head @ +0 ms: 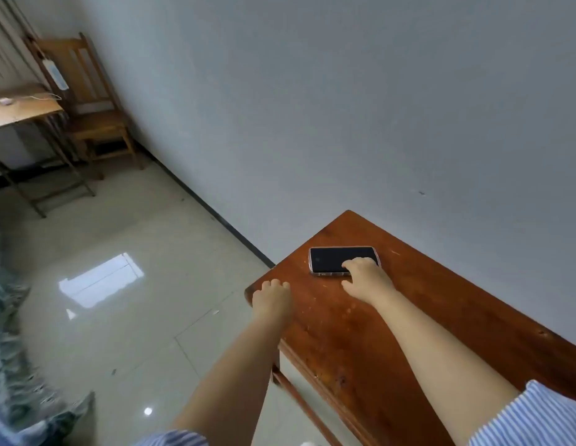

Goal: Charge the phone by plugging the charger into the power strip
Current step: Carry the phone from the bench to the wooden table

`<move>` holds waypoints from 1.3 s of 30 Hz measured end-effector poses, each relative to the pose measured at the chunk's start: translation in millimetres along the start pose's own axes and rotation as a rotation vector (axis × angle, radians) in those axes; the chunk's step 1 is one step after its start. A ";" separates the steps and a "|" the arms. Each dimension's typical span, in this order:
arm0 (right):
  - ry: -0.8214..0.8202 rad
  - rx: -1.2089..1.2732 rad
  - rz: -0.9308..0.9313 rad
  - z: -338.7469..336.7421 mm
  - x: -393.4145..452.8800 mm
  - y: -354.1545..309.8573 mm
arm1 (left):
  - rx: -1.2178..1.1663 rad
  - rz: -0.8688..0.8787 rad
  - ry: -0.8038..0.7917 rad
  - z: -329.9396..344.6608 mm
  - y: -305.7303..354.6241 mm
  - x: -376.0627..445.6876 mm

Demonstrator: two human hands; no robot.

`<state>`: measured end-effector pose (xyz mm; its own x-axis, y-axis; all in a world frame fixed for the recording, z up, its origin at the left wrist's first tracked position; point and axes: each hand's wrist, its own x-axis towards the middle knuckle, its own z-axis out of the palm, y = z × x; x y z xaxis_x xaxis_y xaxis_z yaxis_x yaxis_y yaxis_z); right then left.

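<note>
A black phone (331,259) in a clear case lies flat, screen up, on the reddish-brown wooden table (409,317) near its far corner. My right hand (365,278) rests on the phone's right end, fingers curled over its edge. My left hand (272,299) sits on the table's left corner, fingers bent, with nothing in it. Far off at the upper left, a white power strip (56,75) hangs against a wooden chair, and a white charger with its cable (5,101) lies on a light wooden desk (25,111).
A wooden chair (93,101) stands against the grey wall behind the far desk. Glossy tiled floor (119,252) spreads between the two tables. Patterned fabric (9,349) lies at the left edge.
</note>
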<state>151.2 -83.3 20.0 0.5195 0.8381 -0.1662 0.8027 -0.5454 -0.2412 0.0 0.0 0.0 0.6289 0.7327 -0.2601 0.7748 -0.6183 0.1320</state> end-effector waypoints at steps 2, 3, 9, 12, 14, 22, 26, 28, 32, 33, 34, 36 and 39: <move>-0.035 -0.079 -0.033 7.8 27.8 7.9 | -0.066 -0.031 -0.018 13.3 -3.5 15.0; -0.051 -0.129 -0.058 14.0 38.9 12.3 | -0.096 -0.036 -0.029 22.6 -6.7 19.4; -0.235 -0.270 -0.212 43.2 98.9 23.5 | -0.117 -0.015 -0.044 55.7 -30.2 50.0; -0.313 -0.306 -0.275 49.9 117.8 32.4 | -0.112 0.044 -0.046 61.6 -40.6 55.8; -0.338 -0.286 -0.309 50.8 125.9 39.3 | -0.103 0.065 -0.052 67.4 -46.6 57.0; -0.247 -0.305 -0.386 49.5 126.6 35.3 | -0.118 0.135 -0.036 61.7 -58.8 67.8; -0.185 -0.225 -0.362 53.3 126.7 6.0 | -0.184 0.047 0.006 38.4 -84.6 80.8; -0.157 -0.190 -0.409 55.0 135.5 -25.3 | -0.171 0.002 0.033 24.9 -108.1 88.3; -0.107 -0.152 -0.518 53.2 168.0 -112.5 | -0.101 -0.075 0.097 -6.0 -175.6 102.4; -0.101 -0.139 -0.544 51.5 179.8 -139.3 | -0.101 -0.100 0.116 -16.4 -196.9 107.2; -0.099 -0.132 -0.554 49.3 186.1 -156.4 | -0.092 -0.123 0.125 -23.1 -209.3 109.8; -0.080 -0.121 -0.602 44.9 211.2 -214.8 | -0.092 -0.172 0.164 -46.0 -257.4 119.5; -0.038 -0.085 -0.652 39.8 249.7 -306.6 | -0.054 -0.259 0.224 -84.7 -338.3 134.4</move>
<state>23.2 292.8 14.4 -0.0907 0.9948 -0.0456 0.9706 0.0781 -0.2276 -172.2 331.8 1.4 0.4051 0.9111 -0.0762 0.9089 -0.3923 0.1413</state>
